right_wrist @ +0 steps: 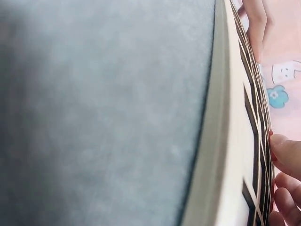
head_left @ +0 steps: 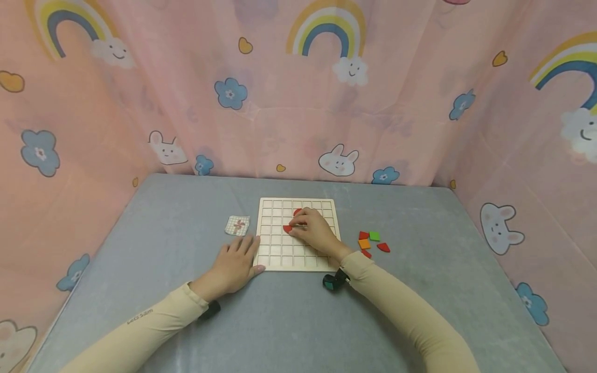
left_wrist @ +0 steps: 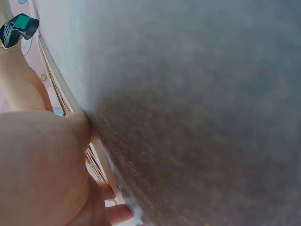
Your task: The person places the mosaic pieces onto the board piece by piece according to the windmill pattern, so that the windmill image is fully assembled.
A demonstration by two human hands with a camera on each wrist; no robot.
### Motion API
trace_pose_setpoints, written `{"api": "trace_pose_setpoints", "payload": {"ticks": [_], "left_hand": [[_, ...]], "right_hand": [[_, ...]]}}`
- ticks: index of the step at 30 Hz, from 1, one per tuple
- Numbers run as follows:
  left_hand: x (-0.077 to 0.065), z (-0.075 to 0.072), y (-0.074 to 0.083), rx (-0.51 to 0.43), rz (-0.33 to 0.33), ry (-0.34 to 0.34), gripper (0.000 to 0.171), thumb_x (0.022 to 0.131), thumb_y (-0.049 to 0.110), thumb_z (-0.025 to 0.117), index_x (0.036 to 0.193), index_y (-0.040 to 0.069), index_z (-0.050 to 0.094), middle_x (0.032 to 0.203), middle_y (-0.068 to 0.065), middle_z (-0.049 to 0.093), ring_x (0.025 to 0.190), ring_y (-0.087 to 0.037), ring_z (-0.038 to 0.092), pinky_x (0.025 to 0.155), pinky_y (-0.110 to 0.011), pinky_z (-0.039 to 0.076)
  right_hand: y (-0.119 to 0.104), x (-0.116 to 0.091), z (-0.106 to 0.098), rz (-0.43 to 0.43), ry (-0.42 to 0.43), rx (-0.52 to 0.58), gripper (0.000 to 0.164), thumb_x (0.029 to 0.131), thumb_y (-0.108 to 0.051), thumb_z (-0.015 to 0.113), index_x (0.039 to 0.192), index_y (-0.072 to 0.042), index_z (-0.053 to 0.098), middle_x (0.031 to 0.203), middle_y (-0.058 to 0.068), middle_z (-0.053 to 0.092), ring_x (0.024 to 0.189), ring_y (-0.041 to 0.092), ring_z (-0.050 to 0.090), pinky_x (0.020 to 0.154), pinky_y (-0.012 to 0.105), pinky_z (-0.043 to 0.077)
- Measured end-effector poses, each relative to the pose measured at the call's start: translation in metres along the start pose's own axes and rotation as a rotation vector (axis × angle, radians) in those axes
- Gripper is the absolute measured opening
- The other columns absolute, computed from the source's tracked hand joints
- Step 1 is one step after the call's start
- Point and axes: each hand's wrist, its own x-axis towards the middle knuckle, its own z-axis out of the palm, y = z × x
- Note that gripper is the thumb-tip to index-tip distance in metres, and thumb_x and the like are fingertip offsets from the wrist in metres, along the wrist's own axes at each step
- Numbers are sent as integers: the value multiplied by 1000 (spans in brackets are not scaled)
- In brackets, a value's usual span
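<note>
A square wooden grid board (head_left: 275, 259) lies on the grey table. My left hand (head_left: 233, 264) rests at its lower left corner, fingers extended along the left edge and thumb at the front edge. Over the middle of the board, my right hand (head_left: 317, 233) pinches a red curved-edged piece (head_left: 287, 228) between thumb and fingers. Another red piece (head_left: 297, 212) sits in the grid farther back, partly covered by that hand. In the right wrist view, the thumb (right_wrist: 284, 148) is right at the red piece, low over the grid.
Left of the board lies a small pattern card (head_left: 237, 226) with a red pinwheel on a grid. To the right are a green square (head_left: 374, 236), an orange piece (head_left: 364, 244) and several red pieces (head_left: 383, 247). A printed pink curtain (head_left: 280, 134) surrounds the table (head_left: 280, 331).
</note>
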Motion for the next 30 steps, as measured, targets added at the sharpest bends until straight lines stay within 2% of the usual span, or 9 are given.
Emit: {"api": "trace_pose_setpoints", "payload": {"ticks": [30], "left_hand": [[2,4,-2,-18,0,2,72,110,40,56,161,-7,35,165,-29,36,150,-50,35,112,-67,37]], "right_hand": [[1,0,2,10,14,5,20,93,-10,83,110,0,81,114,13,69,108,30,60,98,47,51]]}}
